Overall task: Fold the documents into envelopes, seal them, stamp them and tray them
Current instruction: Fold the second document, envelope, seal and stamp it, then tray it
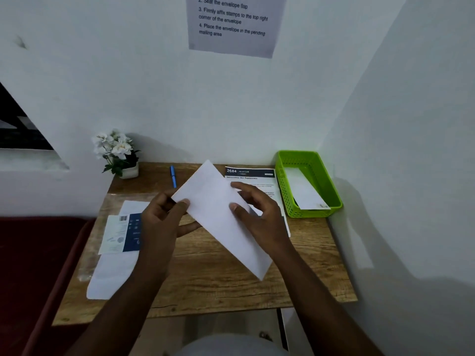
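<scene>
Both-handed, fingers [185, 203] pinching envelope [221, 217]

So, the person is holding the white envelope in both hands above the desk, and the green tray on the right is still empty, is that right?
Not quite: the green tray is not empty. The head view shows a white envelope already lying in it. The rest stands: the left hand and right hand both hold the white envelope above the desk.

Plain white paper envelope [221, 214], tilted, pinched between left hand [164, 217] and right hand [259, 214] above wooden desk [231, 286].
</scene>
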